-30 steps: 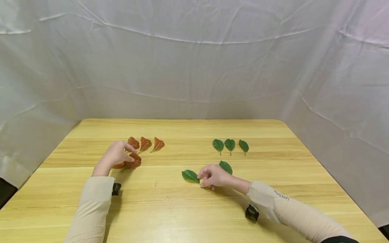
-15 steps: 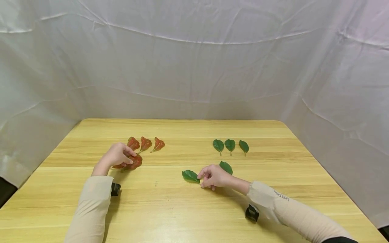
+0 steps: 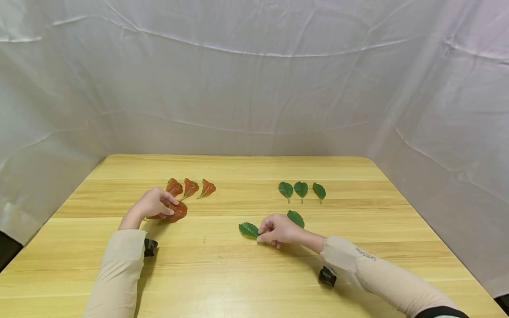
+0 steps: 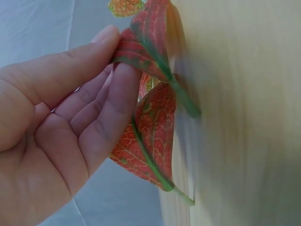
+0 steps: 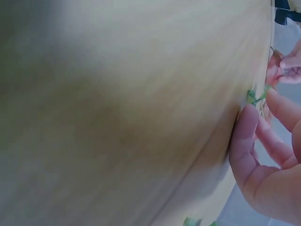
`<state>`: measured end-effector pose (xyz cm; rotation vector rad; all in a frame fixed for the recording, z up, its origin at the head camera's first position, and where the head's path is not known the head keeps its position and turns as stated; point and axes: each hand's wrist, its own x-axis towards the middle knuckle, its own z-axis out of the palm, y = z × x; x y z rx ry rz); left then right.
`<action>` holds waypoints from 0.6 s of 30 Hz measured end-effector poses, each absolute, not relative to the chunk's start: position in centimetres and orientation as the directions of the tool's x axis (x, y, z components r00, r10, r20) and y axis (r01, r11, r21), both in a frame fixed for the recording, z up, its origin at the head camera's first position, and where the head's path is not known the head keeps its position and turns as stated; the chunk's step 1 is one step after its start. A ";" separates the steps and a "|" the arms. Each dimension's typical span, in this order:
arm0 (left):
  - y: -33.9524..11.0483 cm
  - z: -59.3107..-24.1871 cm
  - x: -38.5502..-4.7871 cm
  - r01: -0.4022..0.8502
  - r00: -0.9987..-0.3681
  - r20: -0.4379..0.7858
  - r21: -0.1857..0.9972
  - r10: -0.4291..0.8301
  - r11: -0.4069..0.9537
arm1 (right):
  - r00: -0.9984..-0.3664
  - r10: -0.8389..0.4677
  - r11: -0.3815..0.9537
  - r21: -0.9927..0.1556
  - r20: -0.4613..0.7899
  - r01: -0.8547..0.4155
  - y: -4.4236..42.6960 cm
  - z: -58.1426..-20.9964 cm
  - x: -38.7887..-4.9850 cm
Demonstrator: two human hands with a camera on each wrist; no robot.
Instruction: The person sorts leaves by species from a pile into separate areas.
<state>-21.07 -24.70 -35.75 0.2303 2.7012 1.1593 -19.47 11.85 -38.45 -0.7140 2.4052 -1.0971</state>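
My left hand (image 3: pixel 153 204) pinches the edge of a red leaf (image 3: pixel 180 213) with green veins between thumb and index finger. In the left wrist view this red leaf (image 4: pixel 148 44) stands tilted, its green stem towards the table. Partly behind the fingers is a second red leaf (image 4: pixel 153 136). My right hand (image 3: pixel 281 229) holds the stem end of a green leaf (image 3: pixel 248 229) between thumb and index fingertips. The right wrist view shows that green leaf (image 5: pixel 252 97) small, at the fingertips. Just behind the right hand lies another green leaf (image 3: pixel 295 218), partly hidden.
Farther back on the wooden table (image 3: pixel 222 282) lies a row of red leaves (image 3: pixel 191 188) at the left. A matching row of green leaves (image 3: pixel 301 189) lies at the right. Pale grey cloth (image 3: pixel 254 97) hangs around the back and sides.
My left fingers have closed on the red leaf, which has shifted slightly right. My right thumb has come up closer to the index finger at the green leaf's stem.
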 end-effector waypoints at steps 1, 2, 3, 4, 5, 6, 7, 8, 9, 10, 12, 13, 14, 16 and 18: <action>-24.7 -35.7 -21.1 0.065 -0.969 -0.117 0.729 0.217 0.682 | -0.793 -0.592 0.569 -0.769 -0.139 -0.290 11.8 -38.4 -19.5; -24.6 -35.7 -21.1 0.061 -0.969 -0.119 0.730 0.215 0.680 | -0.797 -0.588 0.577 -0.762 -0.137 -0.294 11.7 -38.4 -19.4; -24.6 -35.7 -21.0 0.058 -0.969 -0.122 0.731 0.214 0.680 | -0.800 -0.584 0.584 -0.755 -0.137 -0.298 11.6 -38.4 -19.4; -24.6 -35.7 -21.0 0.055 -0.969 -0.125 0.733 0.213 0.679 | -0.802 -0.582 0.589 -0.750 -0.136 -0.300 11.5 -38.4 -19.4; -24.5 -35.7 -21.0 0.052 -0.969 -0.128 0.733 0.212 0.678 | -0.802 -0.583 0.591 -0.747 -0.134 -0.305 11.4 -38.4 -19.4; -24.5 -35.7 -21.0 0.050 -0.969 -0.130 0.734 0.212 0.677 | -0.800 -0.585 0.591 -0.744 -0.131 -0.310 11.4 -38.3 -19.4; -24.5 -35.7 -21.0 0.048 -0.969 -0.131 0.735 0.211 0.676 | -0.799 -0.588 0.592 -0.741 -0.128 -0.317 11.3 -38.3 -19.4; -24.5 -35.7 -21.0 0.047 -0.969 -0.132 0.736 0.211 0.676 | -0.795 -0.593 0.592 -0.737 -0.125 -0.326 11.2 -38.3 -19.4; -24.5 -35.7 -21.0 0.046 -0.968 -0.133 0.735 0.211 0.677 | -0.792 -0.599 0.592 -0.733 -0.120 -0.336 11.2 -38.3 -19.4; -24.5 -35.7 -21.0 0.046 -0.968 -0.134 0.733 0.211 0.678 | -0.788 -0.604 0.591 -0.729 -0.117 -0.345 11.1 -38.2 -19.4; -24.5 -35.7 -21.1 0.045 -0.968 -0.137 0.731 0.210 0.681 | -0.784 -0.610 0.594 -0.721 -0.115 -0.357 11.1 -38.2 -19.4; -24.5 -35.7 -21.1 0.043 -0.968 -0.139 0.730 0.210 0.682 | -0.785 -0.608 0.598 -0.718 -0.117 -0.356 11.0 -38.1 -19.4; -24.5 -35.7 -21.1 0.043 -0.968 -0.140 0.728 0.210 0.684 | -0.786 -0.606 0.600 -0.717 -0.118 -0.355 11.0 -38.1 -19.4; -24.5 -35.7 -21.1 0.043 -0.967 -0.141 0.727 0.210 0.685 | -0.788 -0.603 0.603 -0.717 -0.123 -0.350 11.0 -38.1 -19.4; -24.5 -35.7 -21.1 0.043 -0.968 -0.141 0.727 0.209 0.686 | -0.789 -0.601 0.603 -0.719 -0.125 -0.346 10.9 -38.1 -19.4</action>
